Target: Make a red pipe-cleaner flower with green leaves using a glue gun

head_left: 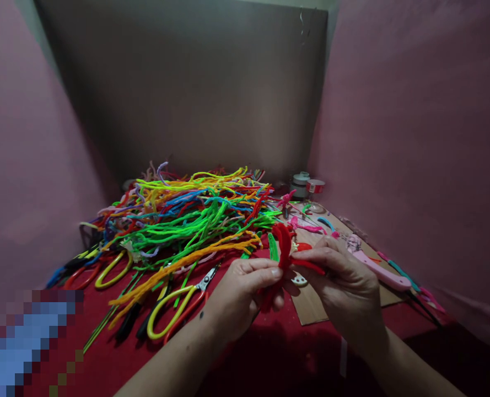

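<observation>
My left hand (240, 295) and my right hand (342, 281) meet over the table, both pinching a bent red pipe cleaner piece (285, 248). Its looped top rises between my fingertips and one red end sticks out to the right over my right fingers. A big heap of pipe cleaners in many colours (187, 215) lies just behind and to the left of my hands.
Scissors with yellow and red handles (178, 306) lie left of my left hand; another yellow-handled pair (112, 267) lies farther left. A pink tool (383, 273) rests on cardboard (311, 306) at the right. Tape rolls (306, 184) stand by the back wall. Pink walls close both sides.
</observation>
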Available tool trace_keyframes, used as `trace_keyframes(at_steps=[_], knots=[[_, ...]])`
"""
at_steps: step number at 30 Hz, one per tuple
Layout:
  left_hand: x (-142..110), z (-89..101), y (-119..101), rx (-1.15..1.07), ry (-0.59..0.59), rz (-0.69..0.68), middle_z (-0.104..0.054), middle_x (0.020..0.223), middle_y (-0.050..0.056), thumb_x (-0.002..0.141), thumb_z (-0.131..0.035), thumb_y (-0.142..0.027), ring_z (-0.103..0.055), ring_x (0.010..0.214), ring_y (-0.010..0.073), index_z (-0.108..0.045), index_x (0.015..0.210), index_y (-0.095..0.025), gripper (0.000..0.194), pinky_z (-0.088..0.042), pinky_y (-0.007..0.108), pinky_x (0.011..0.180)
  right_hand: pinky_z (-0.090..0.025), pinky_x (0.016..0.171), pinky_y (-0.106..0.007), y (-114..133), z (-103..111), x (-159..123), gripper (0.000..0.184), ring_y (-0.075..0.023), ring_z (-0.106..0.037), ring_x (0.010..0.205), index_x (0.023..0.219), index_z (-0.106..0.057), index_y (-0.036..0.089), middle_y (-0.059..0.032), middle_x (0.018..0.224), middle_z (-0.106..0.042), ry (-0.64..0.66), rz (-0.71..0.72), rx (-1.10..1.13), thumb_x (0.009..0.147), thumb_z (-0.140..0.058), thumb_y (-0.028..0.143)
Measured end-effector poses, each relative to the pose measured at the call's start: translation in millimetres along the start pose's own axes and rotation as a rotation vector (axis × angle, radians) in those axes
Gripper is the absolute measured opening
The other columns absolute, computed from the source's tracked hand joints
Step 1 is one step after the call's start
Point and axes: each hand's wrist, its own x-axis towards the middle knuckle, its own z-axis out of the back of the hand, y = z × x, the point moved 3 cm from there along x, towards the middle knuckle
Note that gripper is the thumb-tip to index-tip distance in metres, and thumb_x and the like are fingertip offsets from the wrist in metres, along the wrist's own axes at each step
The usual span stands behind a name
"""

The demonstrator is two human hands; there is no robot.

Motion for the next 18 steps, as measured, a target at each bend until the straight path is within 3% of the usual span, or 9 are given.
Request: trace_keyframes(at_steps=[10,18], knots=[[-0.3,-5.4,-1.9,-0.108,0.072,0.003,-0.061,0.057,0.005,0.075,-0.056,-0.017,-0.053,0.047,0.0093,-0.072,0.075,-0.010,0.017,-0.038,0.019,0.045,-0.042,0.060,-0.026,4.8,3.2,0.1,0.022,-0.0128,-0.050,0.066,0.084,-0.067,0.023,0.0012,0.069,-0.054,0.017,0.081,-0.094,0.074,-0.063,0.003],[-1.6,-1.2,1.0,0.022,0.053,0.004,-0.063,0.063,0.006,0.079,-0.055,-0.023,-0.047,0.046,0.0068,-0.067,0.070,-0.010,0.020,-0.033,0.020,0.047,-0.041,0.061,-0.024,3.9,2.7,0.6,0.022,-0.0116,-0.051,0.069,0.086,-0.064,0.019,0.0007,0.073,-0.056,0.021,0.127,-0.113,0.075,-0.060,0.000]])
